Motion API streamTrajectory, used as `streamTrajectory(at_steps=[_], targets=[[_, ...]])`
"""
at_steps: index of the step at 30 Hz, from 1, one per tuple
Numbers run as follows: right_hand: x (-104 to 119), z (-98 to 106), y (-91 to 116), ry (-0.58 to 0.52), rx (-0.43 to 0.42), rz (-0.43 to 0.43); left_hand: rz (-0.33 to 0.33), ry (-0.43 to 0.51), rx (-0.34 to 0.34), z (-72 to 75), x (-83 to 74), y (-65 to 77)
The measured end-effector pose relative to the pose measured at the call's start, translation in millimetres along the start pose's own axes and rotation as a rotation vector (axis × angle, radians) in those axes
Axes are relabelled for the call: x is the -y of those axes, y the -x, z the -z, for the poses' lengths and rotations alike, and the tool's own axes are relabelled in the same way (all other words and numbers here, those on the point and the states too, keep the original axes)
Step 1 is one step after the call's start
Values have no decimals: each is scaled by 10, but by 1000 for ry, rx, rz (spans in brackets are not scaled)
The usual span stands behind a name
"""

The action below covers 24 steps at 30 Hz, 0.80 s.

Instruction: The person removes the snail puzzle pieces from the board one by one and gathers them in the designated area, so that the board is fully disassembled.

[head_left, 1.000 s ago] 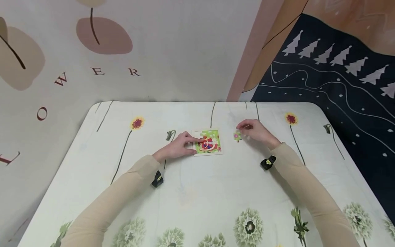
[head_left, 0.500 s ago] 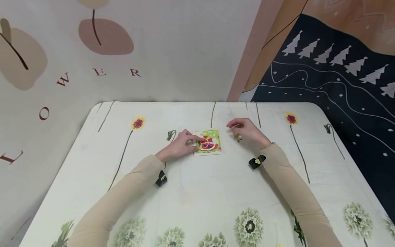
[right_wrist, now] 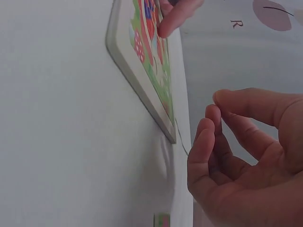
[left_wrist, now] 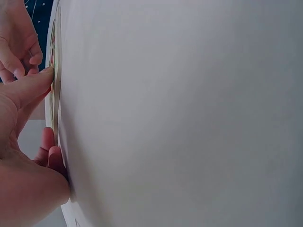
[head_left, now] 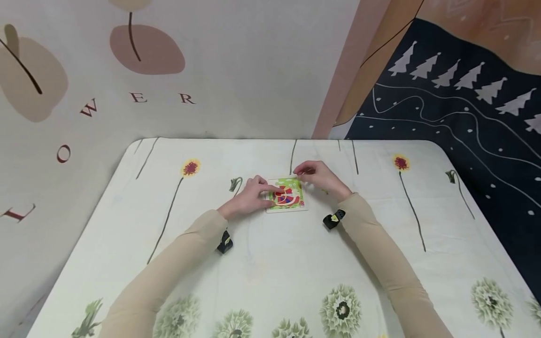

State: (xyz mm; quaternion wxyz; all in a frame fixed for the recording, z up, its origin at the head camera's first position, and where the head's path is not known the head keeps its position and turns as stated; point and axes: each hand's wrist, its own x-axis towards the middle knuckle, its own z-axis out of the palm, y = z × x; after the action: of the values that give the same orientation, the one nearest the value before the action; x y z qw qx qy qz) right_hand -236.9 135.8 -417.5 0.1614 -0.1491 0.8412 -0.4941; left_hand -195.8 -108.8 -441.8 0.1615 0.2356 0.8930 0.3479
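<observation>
A small square puzzle board (head_left: pixel 290 199) with a green border and a red, white and blue round figure lies flat on the table. My left hand (head_left: pixel 250 197) rests at its left side, the extended index finger touching the picture and the thumb at the lower left edge. My right hand (head_left: pixel 319 177) is at the board's upper right corner. In the right wrist view its thumb tip comes close to the bent fingers (right_wrist: pixel 204 135), with no object visible between them. Mostly hidden below the right hand lies a green puzzle piece (right_wrist: pixel 162 220).
White cloth (head_left: pixel 262 263) printed with flowers and dandelions covers the table. Beyond its far edge rises a pale wall (head_left: pixel 253 84) with letters, and a dark panel (head_left: pixel 422 103) with white trees stands at the right.
My right hand has moved left, from beside the loose puzzle piece to the board's upper right corner, and the piece has stayed on the table. My left hand has kept its place on the board.
</observation>
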Motion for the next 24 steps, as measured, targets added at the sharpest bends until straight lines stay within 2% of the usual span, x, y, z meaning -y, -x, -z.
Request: streamTrajectory(at_steps=[7, 14, 24], targets=[[14, -117, -102, 51, 38, 29, -29, -3, 3, 18, 7, 1], [49, -230, -173, 132, 53, -32, -50, 10, 8, 8, 29, -6], [57, -321, -224, 187, 39, -43, -45, 5, 8, 27, 28, 20]])
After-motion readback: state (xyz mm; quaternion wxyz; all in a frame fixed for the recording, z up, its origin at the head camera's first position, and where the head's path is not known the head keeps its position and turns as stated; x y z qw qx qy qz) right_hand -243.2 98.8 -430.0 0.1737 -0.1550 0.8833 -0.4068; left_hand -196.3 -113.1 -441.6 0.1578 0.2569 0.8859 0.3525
